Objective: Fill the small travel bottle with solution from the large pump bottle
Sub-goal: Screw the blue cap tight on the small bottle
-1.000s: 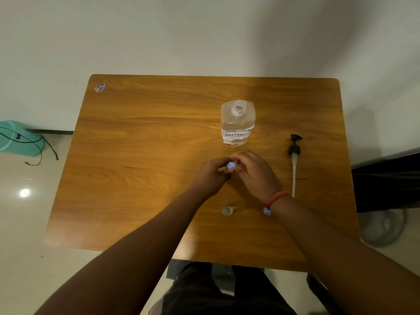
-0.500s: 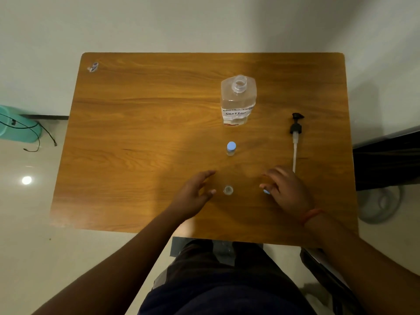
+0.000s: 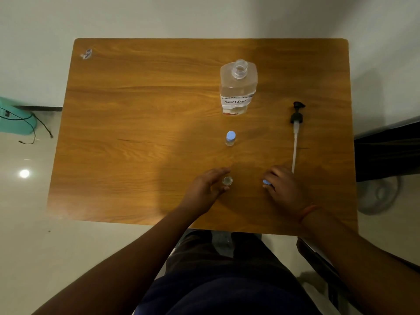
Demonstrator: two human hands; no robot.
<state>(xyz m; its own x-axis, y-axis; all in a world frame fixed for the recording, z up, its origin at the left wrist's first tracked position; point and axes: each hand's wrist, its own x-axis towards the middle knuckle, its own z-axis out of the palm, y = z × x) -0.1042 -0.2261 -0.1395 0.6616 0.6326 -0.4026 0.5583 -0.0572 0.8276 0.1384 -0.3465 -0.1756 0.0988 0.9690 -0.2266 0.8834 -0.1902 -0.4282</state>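
Observation:
The large clear bottle (image 3: 238,87), labelled "solution", stands at the back of the wooden table (image 3: 136,110) with its neck open. Its black pump (image 3: 296,123) lies flat to the right. A small bottle with a blue cap (image 3: 230,138) stands upright in front of the large one. Nearer me stands a second small bottle (image 3: 227,181), uncapped. My left hand (image 3: 205,189) cups it, forefinger beyond and thumb on the near side, with a slight gap. My right hand (image 3: 284,189) curls its fingertips on a loose blue cap (image 3: 266,182) on the table.
A small crumpled wrapper (image 3: 86,53) lies at the table's far left corner. A teal object with a black cable (image 3: 16,119) sits on the floor to the left. A dark piece of furniture (image 3: 386,151) stands right of the table.
Both hands have let go of the capped small bottle and drawn back toward me. The left hand has closed in on the uncapped bottle; the right hand has settled on the loose blue cap.

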